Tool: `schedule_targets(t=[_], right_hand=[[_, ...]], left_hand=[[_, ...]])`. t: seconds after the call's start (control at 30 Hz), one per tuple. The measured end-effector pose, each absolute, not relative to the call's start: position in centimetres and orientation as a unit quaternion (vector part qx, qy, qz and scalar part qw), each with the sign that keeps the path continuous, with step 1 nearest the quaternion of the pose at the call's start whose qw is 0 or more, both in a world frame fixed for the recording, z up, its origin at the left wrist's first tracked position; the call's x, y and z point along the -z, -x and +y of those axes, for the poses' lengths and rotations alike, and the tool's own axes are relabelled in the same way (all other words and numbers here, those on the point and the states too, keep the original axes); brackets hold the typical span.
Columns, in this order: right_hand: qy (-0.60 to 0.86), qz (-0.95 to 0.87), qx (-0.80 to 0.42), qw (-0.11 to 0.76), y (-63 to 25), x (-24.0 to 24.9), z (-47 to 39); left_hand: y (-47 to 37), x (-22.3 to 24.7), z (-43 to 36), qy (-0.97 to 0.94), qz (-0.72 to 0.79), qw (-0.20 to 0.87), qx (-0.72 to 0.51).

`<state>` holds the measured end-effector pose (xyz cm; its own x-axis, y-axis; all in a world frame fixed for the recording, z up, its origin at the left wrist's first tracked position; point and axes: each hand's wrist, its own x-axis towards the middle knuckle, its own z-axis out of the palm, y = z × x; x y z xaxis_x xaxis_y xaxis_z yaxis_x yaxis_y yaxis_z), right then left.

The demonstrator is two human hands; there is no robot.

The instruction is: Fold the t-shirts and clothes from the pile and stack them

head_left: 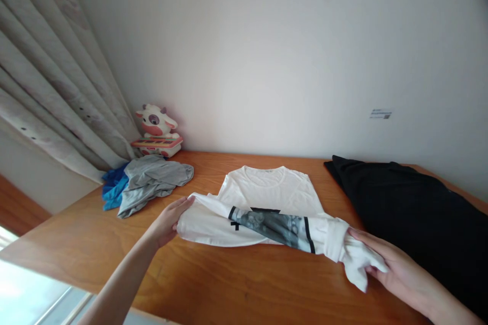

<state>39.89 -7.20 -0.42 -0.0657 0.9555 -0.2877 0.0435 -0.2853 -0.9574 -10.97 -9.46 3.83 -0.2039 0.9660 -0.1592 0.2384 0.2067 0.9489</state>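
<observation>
A white T-shirt (263,185) with a grey printed panel and black marks lies on the wooden table, neckline toward the wall. Its near part is lifted and folded over itself, so much of the print is hidden. On the left, my left hand (174,219) pinches the shirt's edge, thumb out of sight beneath the cloth. Bunched white fabric hangs from my right hand (375,254), whose fingers close round it just above the table's right side.
Grey and blue crumpled clothes (152,180) lie at the left, in front of a cow-shaped toy keyboard (157,132). Black cloth (412,208) covers the table's right side. A pale curtain (57,61) hangs at the left, and a plain wall stands behind the table (213,279).
</observation>
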Motion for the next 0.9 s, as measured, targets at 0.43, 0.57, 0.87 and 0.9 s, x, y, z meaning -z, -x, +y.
schedule_targets(t=[0.43,0.57,0.87,0.9], right_hand=[[0.575,-0.590,-0.487,0.291,-41.0,0.8,-7.4],[0.608,-0.606,-0.418,0.297,-41.5,1.0,-6.6],[0.636,-0.584,-0.356,0.359,-40.4,2.7,-0.7],[0.640,-0.567,-0.364,0.370,-40.0,2.7,0.6]], left_hand=[[11.4,-1.3,-11.9,-0.740,0.596,0.249,-0.188],[10.2,-3.3,-12.0,-0.699,0.594,0.308,-0.251],[10.5,-5.6,-6.6,-0.587,0.676,0.229,-0.383],[10.1,-5.0,-5.0,-0.579,0.694,0.211,-0.372]])
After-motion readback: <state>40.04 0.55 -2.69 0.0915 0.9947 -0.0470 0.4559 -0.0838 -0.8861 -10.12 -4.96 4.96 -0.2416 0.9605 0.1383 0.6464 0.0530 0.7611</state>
